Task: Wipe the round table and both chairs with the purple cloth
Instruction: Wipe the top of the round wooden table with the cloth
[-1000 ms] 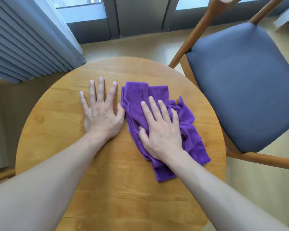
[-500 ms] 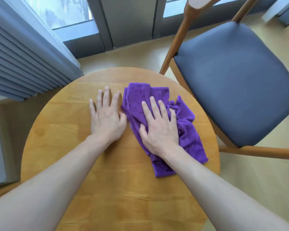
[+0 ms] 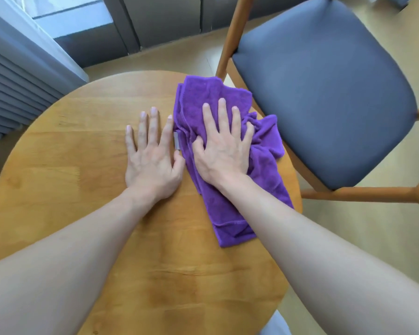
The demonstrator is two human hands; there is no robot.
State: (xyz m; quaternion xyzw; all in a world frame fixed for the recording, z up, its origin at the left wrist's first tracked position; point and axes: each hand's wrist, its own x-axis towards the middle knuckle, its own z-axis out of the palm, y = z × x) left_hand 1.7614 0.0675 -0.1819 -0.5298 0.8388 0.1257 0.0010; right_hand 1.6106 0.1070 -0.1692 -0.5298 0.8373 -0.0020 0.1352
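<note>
Head view: my right hand point(image 3: 221, 153) presses flat, fingers spread, on the crumpled fuzzy purple cloth point(image 3: 230, 209) at the round wooden table's point(image 3: 65, 170) right edge; left hand point(image 3: 150, 158) flat beside it. Grey-cushioned wooden chair point(image 3: 324, 88) nearby.

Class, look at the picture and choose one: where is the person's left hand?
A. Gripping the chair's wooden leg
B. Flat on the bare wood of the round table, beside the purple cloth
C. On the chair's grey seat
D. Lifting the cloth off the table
B: the left hand lies with straight fingers on the round table, just beside the purple cloth, which the right hand presses down.
</note>
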